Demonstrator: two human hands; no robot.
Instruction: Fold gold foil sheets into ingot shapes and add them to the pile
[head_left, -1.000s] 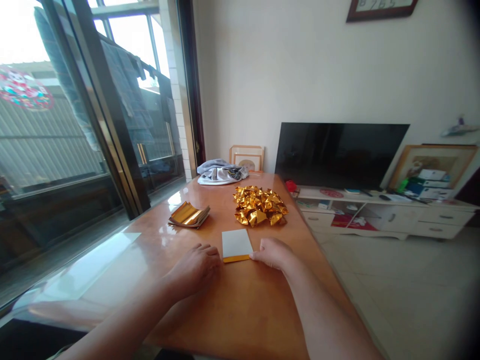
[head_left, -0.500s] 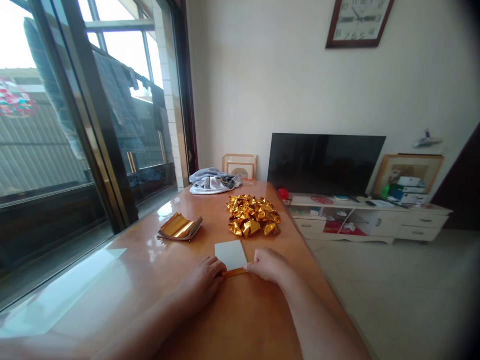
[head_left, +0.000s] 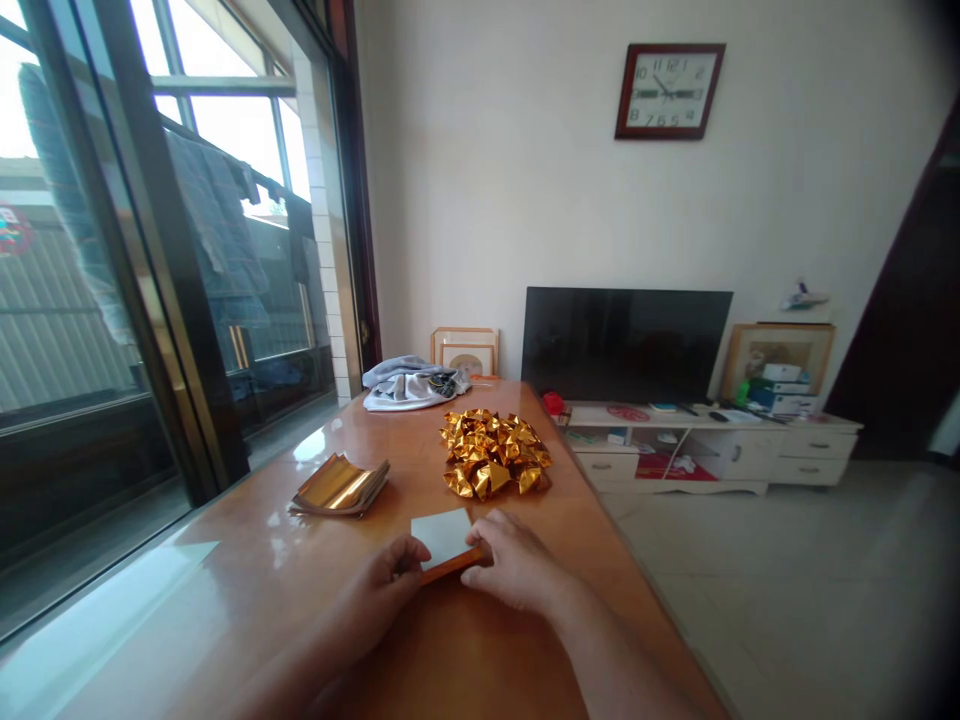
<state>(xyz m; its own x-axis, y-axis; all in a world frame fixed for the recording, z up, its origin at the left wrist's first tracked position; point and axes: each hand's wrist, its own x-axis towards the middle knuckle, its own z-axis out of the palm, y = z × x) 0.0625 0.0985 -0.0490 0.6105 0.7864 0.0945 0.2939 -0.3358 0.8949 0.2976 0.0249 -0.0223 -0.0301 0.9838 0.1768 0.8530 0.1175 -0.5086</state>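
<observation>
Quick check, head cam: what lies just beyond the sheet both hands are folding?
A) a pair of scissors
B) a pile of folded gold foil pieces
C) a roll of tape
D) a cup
B: right behind the white sheet, pinched at its near gold edge by the left hand and right hand, sits the pile of folded gold foil pieces on the table.

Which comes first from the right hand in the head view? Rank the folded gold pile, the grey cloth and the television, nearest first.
1. Folded gold pile, just beyond the right hand.
2. Grey cloth, at the table's far end, left.
3. Television, against the wall, off the table.
</observation>
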